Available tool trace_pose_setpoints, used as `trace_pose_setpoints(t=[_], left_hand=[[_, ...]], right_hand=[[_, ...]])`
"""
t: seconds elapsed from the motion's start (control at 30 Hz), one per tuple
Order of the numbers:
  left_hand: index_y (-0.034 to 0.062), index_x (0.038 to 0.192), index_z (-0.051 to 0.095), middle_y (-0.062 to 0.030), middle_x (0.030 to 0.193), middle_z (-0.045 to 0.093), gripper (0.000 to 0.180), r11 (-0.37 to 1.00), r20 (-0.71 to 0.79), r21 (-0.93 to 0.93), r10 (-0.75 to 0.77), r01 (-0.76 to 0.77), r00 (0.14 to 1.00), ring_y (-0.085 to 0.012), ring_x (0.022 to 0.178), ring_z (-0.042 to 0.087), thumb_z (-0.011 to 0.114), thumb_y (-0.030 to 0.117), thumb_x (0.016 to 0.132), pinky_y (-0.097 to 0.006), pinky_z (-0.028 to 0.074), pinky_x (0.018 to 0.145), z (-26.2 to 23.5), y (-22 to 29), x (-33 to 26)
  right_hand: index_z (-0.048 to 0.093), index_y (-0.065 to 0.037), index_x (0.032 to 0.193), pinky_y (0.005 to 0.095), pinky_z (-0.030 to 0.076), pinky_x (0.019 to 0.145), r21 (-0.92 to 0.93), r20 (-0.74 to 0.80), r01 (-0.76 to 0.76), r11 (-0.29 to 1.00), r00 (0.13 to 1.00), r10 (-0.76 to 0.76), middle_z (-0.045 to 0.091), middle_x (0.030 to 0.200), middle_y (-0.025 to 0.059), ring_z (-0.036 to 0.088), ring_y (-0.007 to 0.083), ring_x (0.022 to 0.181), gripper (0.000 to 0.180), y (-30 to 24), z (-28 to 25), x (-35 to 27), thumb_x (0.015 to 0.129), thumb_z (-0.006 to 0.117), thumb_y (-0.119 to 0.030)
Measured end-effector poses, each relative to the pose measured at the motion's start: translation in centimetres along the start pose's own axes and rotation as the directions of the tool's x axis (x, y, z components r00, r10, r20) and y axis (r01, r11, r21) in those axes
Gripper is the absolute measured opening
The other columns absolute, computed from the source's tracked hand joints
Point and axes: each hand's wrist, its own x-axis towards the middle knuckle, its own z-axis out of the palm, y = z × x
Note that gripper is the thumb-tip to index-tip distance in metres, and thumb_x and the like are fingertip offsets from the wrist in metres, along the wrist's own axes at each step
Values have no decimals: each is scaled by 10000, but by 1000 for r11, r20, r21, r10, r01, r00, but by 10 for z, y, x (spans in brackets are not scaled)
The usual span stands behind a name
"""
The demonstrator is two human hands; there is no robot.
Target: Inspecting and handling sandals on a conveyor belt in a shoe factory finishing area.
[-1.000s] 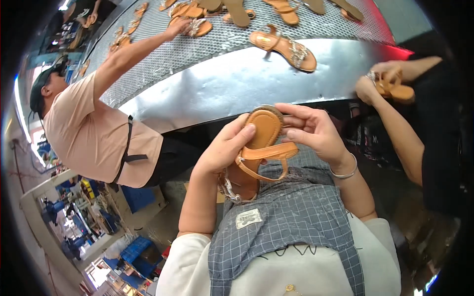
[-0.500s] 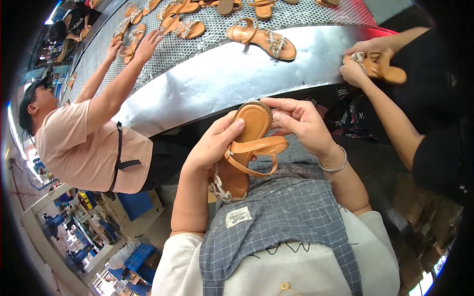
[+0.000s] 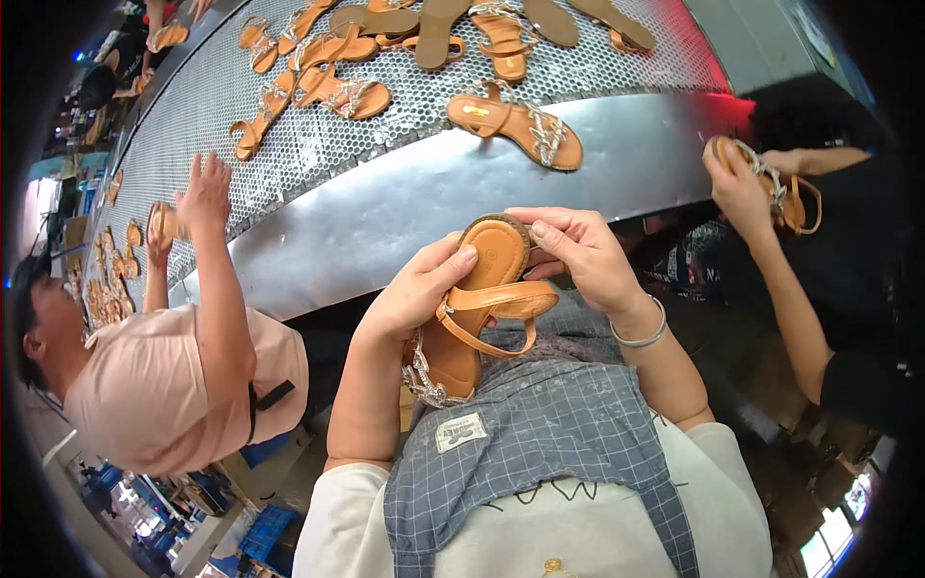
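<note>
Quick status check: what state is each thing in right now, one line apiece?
Tan flat sandal with orange ankle strap: held upright over the lap, strap unfastened and looped.
Left hand: grip closed on the sandal's side.
Right hand: fingers pinching the heel end.
Tan jewelled sandal on perforated metal table: lying flat, untouched.

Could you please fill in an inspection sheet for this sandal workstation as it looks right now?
Surface: perforated metal belt with a smooth steel edge.
Job's things: tan sandal with ankle strap and beaded trim, held heel-up over the lap.
Clutter: more sandals lying on the belt.
Grippers: left hand grips the sandal's side; right hand pinches its heel.
Cables: nothing seen.
Surroundings: person in pink at left reaching to the belt; another person's hand holding a sandal at right.
</note>
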Motion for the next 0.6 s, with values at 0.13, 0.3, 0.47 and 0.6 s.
trace_pose_setpoints(t=[0.13, 0.3, 0.47, 0.6], left_hand=[[-13, 1263, 429, -111, 1046, 593, 399, 997, 23, -67, -35, 36, 999, -147, 819, 631, 444, 268, 979, -278, 567, 646, -32, 33, 16], [-6, 1305, 407, -126, 1057, 598, 439, 991, -1, -99, -93, 93, 996, -188, 821, 649, 455, 274, 970, -322, 583, 636, -76, 62, 37], [-3, 1299, 404, -137, 1042, 600, 434, 976, -19, -173, -136, 130, 991, -196, 809, 653, 455, 275, 969, -324, 582, 632, -96, 66, 42], [-8, 1194, 434, -126, 960, 600, 351, 976, -128, -215, -58, 30, 990, -176, 722, 645, 436, 271, 981, -283, 557, 603, -100, 52, 43]], right_hand=[[560, 32, 1207, 238, 560, 685, -4, -38, -44, 999, 998, 44, 650, 1020, 100, 650, 132, 836, 321, -13, 10, 46, 968, 470, -162], [515, 57, 1234, 240, 559, 703, 59, -24, -79, 995, 996, 81, 640, 1050, 121, 630, 128, 901, 353, -24, 24, 101, 909, 565, -75], [497, 73, 1227, 238, 535, 748, 39, -102, -102, 994, 989, 105, 639, 1034, 121, 624, 122, 881, 387, -7, 39, 131, 873, 609, -34], [499, 80, 1211, 243, 516, 753, 118, -159, -143, 983, 974, 161, 640, 1002, 94, 615, 115, 861, 378, 9, 48, 135, 881, 614, -65]])
